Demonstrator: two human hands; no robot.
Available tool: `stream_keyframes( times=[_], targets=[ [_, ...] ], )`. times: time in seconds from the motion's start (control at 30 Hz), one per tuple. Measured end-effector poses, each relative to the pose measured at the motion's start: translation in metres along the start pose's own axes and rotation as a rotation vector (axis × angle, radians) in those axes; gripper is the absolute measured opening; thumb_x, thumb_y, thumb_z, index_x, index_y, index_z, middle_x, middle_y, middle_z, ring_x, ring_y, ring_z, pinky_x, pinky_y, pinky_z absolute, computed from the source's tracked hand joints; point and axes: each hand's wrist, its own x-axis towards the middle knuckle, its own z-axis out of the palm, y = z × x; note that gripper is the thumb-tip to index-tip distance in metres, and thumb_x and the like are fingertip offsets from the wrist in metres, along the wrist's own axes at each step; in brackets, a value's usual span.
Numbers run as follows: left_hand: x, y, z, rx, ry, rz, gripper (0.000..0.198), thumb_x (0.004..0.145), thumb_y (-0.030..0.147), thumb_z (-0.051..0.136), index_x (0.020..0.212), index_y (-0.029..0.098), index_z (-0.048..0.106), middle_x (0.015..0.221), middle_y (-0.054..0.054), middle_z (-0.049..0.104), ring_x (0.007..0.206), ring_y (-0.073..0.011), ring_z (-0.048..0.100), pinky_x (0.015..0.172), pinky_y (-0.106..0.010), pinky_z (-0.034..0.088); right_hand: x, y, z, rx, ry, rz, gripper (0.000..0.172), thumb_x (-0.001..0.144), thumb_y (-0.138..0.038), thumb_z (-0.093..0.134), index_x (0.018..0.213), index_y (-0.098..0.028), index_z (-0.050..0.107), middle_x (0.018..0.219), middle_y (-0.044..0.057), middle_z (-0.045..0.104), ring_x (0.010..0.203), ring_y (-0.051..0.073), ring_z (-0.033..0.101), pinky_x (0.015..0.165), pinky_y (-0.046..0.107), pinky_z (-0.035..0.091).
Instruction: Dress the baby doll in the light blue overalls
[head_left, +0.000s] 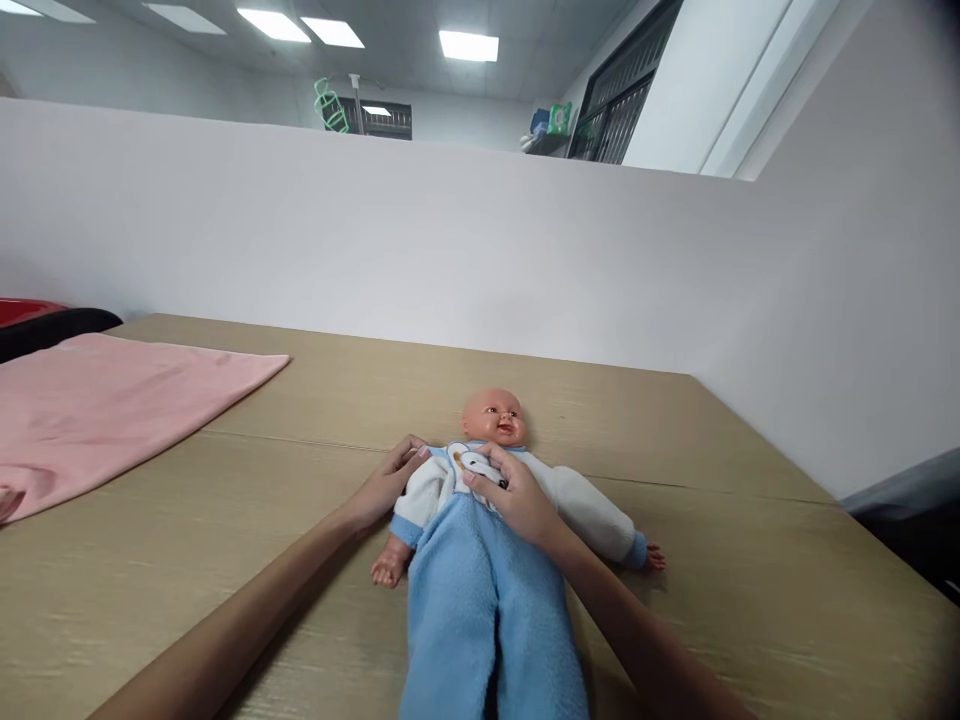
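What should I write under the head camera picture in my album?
Left hand and right hand on a doll, face up on a table with a pink cloth.

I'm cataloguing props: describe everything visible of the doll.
The doll lies face up on the table, bald smiling head away from the camera, arms angled out. Head and hands look like plastic. Its fuzzy outfit: white top with blue cuffs and animal design, blue trousers. The person's left hand is at one shoulder, the right hand on its chest. Its feet are out of view.
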Motion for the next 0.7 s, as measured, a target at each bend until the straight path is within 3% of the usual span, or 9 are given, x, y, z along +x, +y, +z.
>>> stream_keyframes(
  times=[0.13, 0.27, 0.37, 0.5, 0.7],
  targets=[
    [0.022, -0.003, 0.006, -0.054, -0.022, -0.035, 0.052, 0.083, 0.066, 0.083, 0.098, 0.023, 0.059, 0.079, 0.004, 0.066, 0.065, -0.0128, 0.058, 0.06, -0.023, 0.046, 0.003, 0.007, -0.001, 0.026, 0.015, 0.009, 0.026, 0.094, -0.045, 0.069, 0.103, -0.021, 0.065, 0.096, 0.001, 0.071, 0.09, 0.02, 0.065, 0.083, 0.03, 0.051],
    [0.043, -0.004, 0.016, -0.12, -0.097, -0.104, 0.046, 0.075, 0.054, 0.092, 0.089, 0.02, 0.064, 0.075, 0.003, 0.068, 0.06, -0.0141, 0.06, 0.058, -0.025, 0.048, 0.009, 0.007, -0.009, 0.01, 0.01, 0.023, 0.026, 0.094, -0.047, 0.069, 0.097, -0.021, 0.065, 0.092, 0.0, 0.071, 0.088, 0.019, 0.066, 0.08, 0.03, 0.052],
    [0.047, -0.001, 0.022, -0.155, -0.171, -0.171, 0.032, 0.086, 0.048, 0.081, 0.091, 0.017, 0.074, 0.082, -0.005, 0.077, 0.07, -0.0237, 0.073, 0.07, -0.036, 0.058, 0.008, -0.001, -0.017, -0.027, 0.024, 0.038, 0.026, 0.095, -0.047, 0.068, 0.096, -0.021, 0.066, 0.094, 0.001, 0.074, 0.09, 0.02, 0.069, 0.08, 0.03, 0.053],
    [0.042, 0.004, 0.02, -0.18, -0.247, -0.22, 0.032, 0.096, 0.042, 0.069, 0.102, 0.012, 0.08, 0.093, -0.011, 0.083, 0.089, -0.0344, 0.08, 0.087, -0.05, 0.06, 0.0, -0.02, -0.029, -0.27, 0.074, 0.027, 0.021, 0.097, -0.042, 0.067, 0.097, -0.022, 0.072, 0.095, 0.002, 0.079, 0.09, 0.021, 0.072, 0.08, 0.031, 0.05],
    [0.045, 0.004, 0.007, -0.139, -0.294, -0.197, 0.031, 0.086, 0.029, 0.071, 0.115, 0.018, 0.076, 0.114, -0.008, 0.08, 0.106, -0.0266, 0.077, 0.104, -0.044, 0.056, -0.005, -0.033, -0.046, -0.439, 0.004, 0.104, 0.023, 0.098, -0.042, 0.065, 0.102, -0.023, 0.076, 0.097, 0.002, 0.08, 0.089, 0.023, 0.072, 0.077, 0.032, 0.046]
  ],
)
